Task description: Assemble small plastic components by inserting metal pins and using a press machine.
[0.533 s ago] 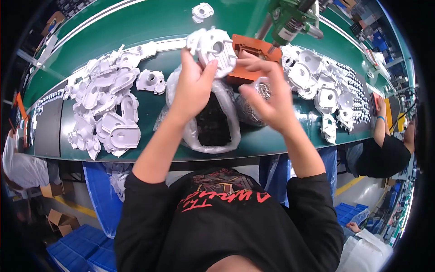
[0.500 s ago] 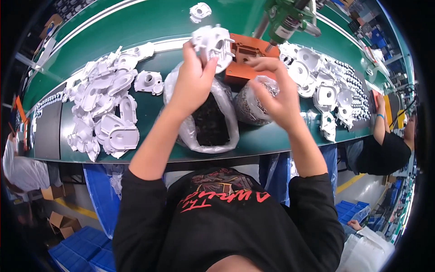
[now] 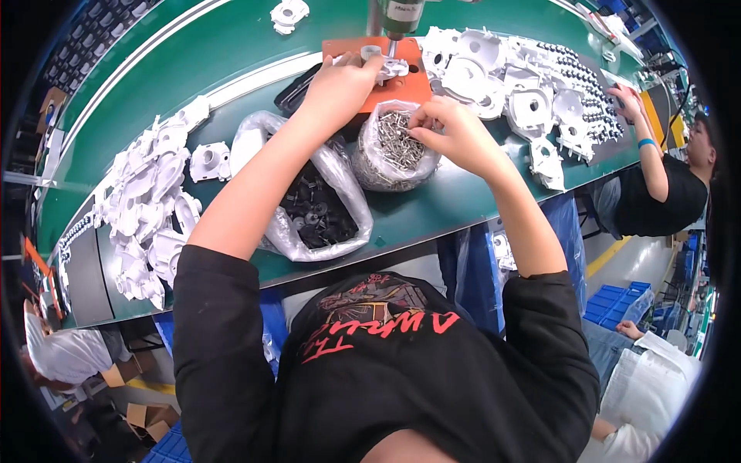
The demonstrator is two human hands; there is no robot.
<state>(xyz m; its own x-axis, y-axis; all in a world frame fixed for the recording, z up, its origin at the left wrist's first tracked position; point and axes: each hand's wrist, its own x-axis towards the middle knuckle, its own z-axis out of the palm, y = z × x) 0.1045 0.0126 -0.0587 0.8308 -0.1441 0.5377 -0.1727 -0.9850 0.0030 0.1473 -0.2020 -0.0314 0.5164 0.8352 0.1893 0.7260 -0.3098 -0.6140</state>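
Note:
My left hand [image 3: 345, 86] is closed on a white plastic housing [image 3: 395, 69], which lies on the orange fixture block [image 3: 413, 91]. Directly above that housing is the bit of a green powered screwdriver [image 3: 402, 17]. My right hand [image 3: 457, 137] is at the right rim of a clear bag of screws [image 3: 392, 147], thumb and fingers pinched together. Whatever those fingertips hold is too small to make out. Below my left forearm, an open plastic bag [image 3: 356, 189] contains small black parts [image 3: 315, 212].
White housings are heaped at the left [image 3: 147, 204] and right [image 3: 532, 104] of the bench. A single housing [image 3: 210, 161] lies beside the black-parts bag, another [image 3: 289, 15] on the green belt beyond. A co-worker [image 3: 656, 177] works at the right.
My left hand has brought the white housing down onto the orange fixture, under the screwdriver. My right hand has moved from beside the fixture to the screw bag, and its fingers have closed.

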